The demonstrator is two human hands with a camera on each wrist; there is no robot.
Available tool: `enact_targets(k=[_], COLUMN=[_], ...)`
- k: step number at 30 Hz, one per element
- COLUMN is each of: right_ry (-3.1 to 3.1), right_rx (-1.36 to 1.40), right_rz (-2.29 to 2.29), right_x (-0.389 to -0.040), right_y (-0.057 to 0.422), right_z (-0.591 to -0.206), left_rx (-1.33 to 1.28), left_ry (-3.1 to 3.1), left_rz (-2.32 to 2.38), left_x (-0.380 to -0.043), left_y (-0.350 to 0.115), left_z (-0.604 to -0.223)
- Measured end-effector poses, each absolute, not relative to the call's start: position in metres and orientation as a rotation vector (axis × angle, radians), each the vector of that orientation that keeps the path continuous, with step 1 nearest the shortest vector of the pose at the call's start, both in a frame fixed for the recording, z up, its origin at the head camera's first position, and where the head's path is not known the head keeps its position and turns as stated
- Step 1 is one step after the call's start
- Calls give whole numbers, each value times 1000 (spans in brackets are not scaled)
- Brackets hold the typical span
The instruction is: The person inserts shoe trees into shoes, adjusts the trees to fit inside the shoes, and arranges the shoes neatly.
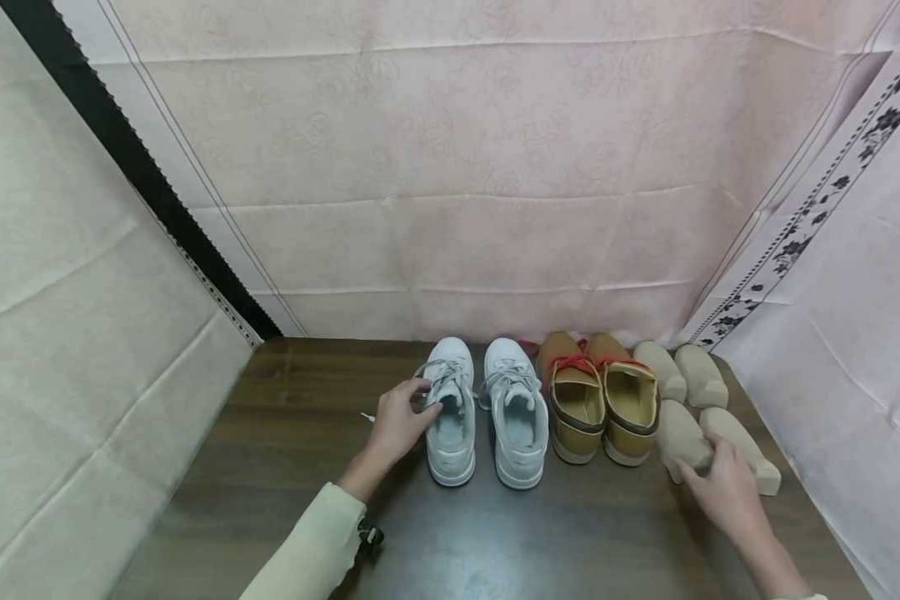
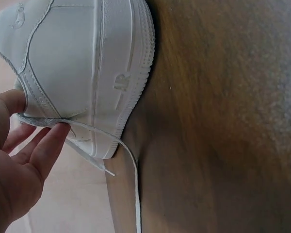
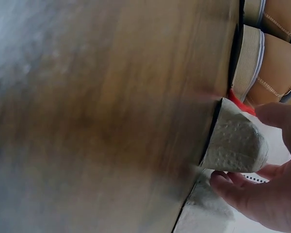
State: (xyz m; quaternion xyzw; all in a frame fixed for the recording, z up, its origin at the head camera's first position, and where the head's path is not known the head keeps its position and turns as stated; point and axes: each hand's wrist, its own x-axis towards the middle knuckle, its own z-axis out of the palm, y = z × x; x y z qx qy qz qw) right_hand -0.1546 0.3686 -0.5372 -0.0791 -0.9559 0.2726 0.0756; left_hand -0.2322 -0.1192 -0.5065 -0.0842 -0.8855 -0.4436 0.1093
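A pair of white sneakers stands at the middle, a left sneaker (image 1: 452, 462) and a right sneaker (image 1: 522, 467), laces loosely hanging. My left hand (image 1: 403, 421) is at the left sneaker's side, thumb by its opening. In the left wrist view a white shoelace (image 2: 89, 127) runs across the fingertips. To the right, several pale grey moulded shoe inserts lie in two rows. My right hand (image 1: 727, 492) grips the heel end of the front-left insert (image 1: 678, 433), thumb on one side and fingers on the other. The front-right insert (image 1: 742, 446) lies beside these fingers.
Tan shoes (image 1: 630, 433) with red laces stand between the sneakers and the inserts. Pale cloth (image 1: 450, 250) rises behind the dark wooden surface (image 1: 285, 483), with more cloth on both sides. Two back inserts (image 1: 701, 377) lie near the right cloth.
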Motion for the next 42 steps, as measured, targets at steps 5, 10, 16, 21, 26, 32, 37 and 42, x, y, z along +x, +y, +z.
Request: enact_targets(k=[5, 10, 16, 21, 26, 32, 37, 42], right_ry=[-2877, -2891, -2893, -2895, -2882, -2869, -2873, -2885], right_rx=[-262, -308, -328, -339, -364, -374, -364, -341], right_rz=[813, 850, 848, 855, 853, 838, 846, 851], right_x=[-154, -155, -155, -155, -154, -152, -152, -152], right_y=[373, 375, 376, 377, 376, 376, 376, 377], right_z=[-542, -544, -544, -543, -542, -543, -542, -542], left_rx=[-254, -231, -219, -186, -153, -160, -184, -174], left_ry=[-2572, -2543, -2539, -2567, -2578, -2546, -2491, -2463], left_rz=[-1369, -1417, -1424, -1395, -1360, -1348, -1422, -1463], left_x=[-232, -232, -233, -233, -232, -231, -232, -232], left_y=[-119, -120, -121, -122, -122, -120, -118, -117], left_z=[-506, -508, -511, -509, -509, -514, -515, -516])
